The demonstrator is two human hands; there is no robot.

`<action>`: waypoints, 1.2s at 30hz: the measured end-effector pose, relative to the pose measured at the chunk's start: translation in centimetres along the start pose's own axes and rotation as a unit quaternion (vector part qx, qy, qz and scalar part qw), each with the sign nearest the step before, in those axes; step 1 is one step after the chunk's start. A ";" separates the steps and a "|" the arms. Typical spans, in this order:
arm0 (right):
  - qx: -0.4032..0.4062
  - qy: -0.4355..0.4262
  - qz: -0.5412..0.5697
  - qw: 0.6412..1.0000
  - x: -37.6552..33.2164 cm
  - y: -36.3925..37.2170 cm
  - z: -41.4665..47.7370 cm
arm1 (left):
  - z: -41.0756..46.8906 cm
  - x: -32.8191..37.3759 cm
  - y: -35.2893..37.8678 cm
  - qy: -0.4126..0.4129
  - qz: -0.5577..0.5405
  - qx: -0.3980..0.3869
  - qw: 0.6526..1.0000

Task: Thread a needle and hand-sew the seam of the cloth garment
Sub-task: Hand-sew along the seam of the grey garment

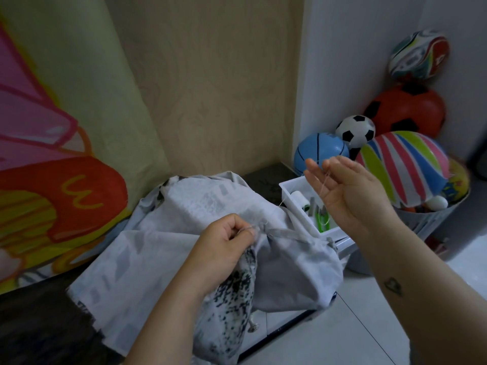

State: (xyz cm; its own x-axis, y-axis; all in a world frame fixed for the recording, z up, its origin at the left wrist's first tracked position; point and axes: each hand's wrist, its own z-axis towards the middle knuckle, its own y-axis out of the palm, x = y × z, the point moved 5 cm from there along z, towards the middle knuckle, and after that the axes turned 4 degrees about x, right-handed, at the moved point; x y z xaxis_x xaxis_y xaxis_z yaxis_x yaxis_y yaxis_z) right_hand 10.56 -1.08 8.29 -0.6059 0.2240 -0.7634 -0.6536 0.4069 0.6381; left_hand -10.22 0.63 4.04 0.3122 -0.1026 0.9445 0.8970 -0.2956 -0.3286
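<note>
A pale grey cloth garment point(184, 233) with a black-speckled lining lies bunched over a low dark surface. My left hand point(224, 248) pinches a fold of it at the seam, fingers curled. My right hand point(345, 191) is raised to the right, palm up, fingers spread and fairly straight. A thin pale thread point(324, 180) runs across its fingers and down toward the seam. I cannot make out the needle.
A white tray point(292, 196) with a white thread spool point(299, 196) and green-handled tools stands just right of the garment. Several toy balls point(400, 164) pile in a tub at the right. A colourful printed curtain point(52, 154) hangs at the left.
</note>
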 end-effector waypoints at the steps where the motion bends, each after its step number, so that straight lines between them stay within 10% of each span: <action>1: -0.001 -0.006 -0.065 0.998 0.1 0.0 0.0 | 0.0 0.0 0.0 -0.001 0.000 0.002 1.000; 7: -0.119 -0.010 -0.419 0.900 0.9 1.2 -0.9 | 0.1 -0.2 -0.3 -0.013 -0.003 0.012 1.000; 13: -0.270 0.010 -0.639 0.720 2.7 1.9 -2.3 | 0.1 -0.2 -0.6 -0.006 -0.011 0.010 1.000; 20: -0.266 0.018 -0.679 0.684 2.1 1.2 -1.8 | -0.1 -0.3 -0.1 -0.011 -0.011 -0.008 1.000; 25: -0.229 -0.077 -0.643 0.727 1.4 1.9 -1.1 | -0.1 -0.4 -0.2 -0.021 -0.013 -0.003 1.000; 31: -0.258 -0.131 -0.741 0.605 3.8 2.5 -1.1 | -0.2 -0.4 -0.2 -0.024 -0.014 -0.005 1.000; 36: -0.275 -0.124 -0.743 0.598 3.9 2.8 -1.4 | -0.2 -0.5 -0.4 -0.027 -0.017 -0.001 0.999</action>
State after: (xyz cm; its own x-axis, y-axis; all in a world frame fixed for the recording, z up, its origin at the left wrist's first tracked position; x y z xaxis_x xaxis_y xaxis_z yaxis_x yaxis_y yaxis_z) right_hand 5.74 -0.28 7.27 0.8694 0.1306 -0.4766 -0.4786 -0.0172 -0.8779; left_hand -10.77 0.58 3.71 0.2985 -0.0403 0.9536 0.9070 -0.2989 -0.2966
